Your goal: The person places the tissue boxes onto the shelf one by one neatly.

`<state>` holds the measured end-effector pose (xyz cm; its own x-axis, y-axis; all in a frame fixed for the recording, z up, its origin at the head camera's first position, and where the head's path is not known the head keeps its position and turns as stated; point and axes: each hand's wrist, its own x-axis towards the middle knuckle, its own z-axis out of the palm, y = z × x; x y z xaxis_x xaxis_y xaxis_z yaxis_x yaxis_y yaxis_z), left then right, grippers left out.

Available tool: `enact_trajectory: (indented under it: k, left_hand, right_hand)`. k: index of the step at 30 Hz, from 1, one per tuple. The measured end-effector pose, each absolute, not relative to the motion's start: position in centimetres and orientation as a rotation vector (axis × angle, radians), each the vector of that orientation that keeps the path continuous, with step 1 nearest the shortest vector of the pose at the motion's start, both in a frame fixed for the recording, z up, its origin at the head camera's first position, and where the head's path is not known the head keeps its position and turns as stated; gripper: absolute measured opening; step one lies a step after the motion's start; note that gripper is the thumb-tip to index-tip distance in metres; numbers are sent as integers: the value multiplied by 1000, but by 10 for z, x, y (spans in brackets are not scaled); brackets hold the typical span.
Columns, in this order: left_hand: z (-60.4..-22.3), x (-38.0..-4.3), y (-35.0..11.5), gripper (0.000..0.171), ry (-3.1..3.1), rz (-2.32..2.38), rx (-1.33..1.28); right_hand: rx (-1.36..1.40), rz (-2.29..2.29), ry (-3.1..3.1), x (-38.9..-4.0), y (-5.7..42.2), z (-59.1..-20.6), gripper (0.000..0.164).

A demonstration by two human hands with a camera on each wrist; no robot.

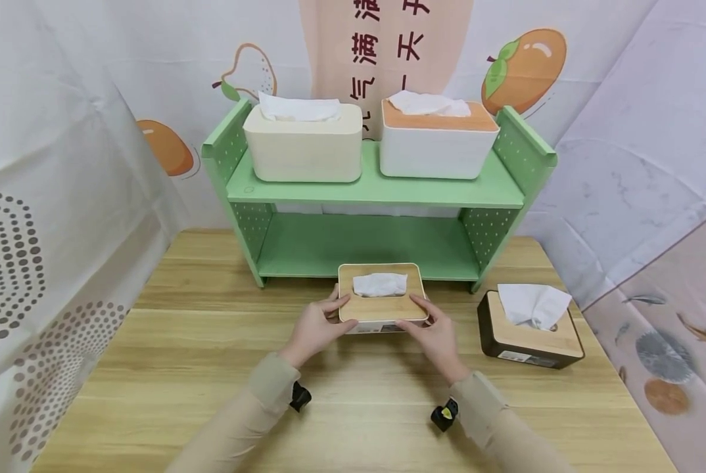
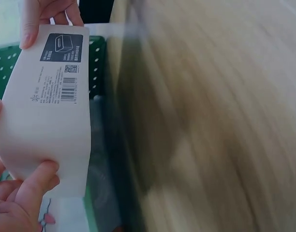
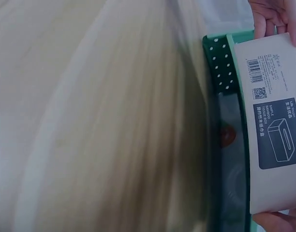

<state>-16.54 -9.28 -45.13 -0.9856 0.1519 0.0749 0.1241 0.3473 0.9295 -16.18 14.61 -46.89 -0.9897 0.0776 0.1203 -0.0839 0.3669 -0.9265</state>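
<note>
Between both hands is a white tissue box (image 1: 382,309) with a bamboo lid and a tissue poking from its slot. My left hand (image 1: 319,323) grips its left end, thumb on the near side. At the right end my right hand (image 1: 432,330) holds it the same way. The box is in front of the green shelf's lower board, over the table. Both wrist views show the printed label on its side: the tissue box (image 2: 51,116) in the left one, the same tissue box (image 3: 271,72) in the right one.
A green two-tier shelf (image 1: 365,243) stands at the back of the wooden table (image 1: 211,368). On its top board sit a cream tissue box (image 1: 305,151) and a white tissue box (image 1: 436,154) with a wooden lid. A black tissue box (image 1: 530,335) with a wooden lid lies at the right.
</note>
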Motion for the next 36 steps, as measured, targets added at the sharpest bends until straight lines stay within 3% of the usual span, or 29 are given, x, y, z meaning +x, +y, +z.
enact_trajectory:
  k: [13, 36]
  left_hand:
    - [-429, -168, -139, 58, 2572, 1834, 256]
    - [-442, -183, -190, 64, 2734, 1698, 130]
  right_hand:
    - [219, 1732, -2360, -179, 100, -455, 60]
    - [359, 1603, -2407, -203, 43, -459, 52]
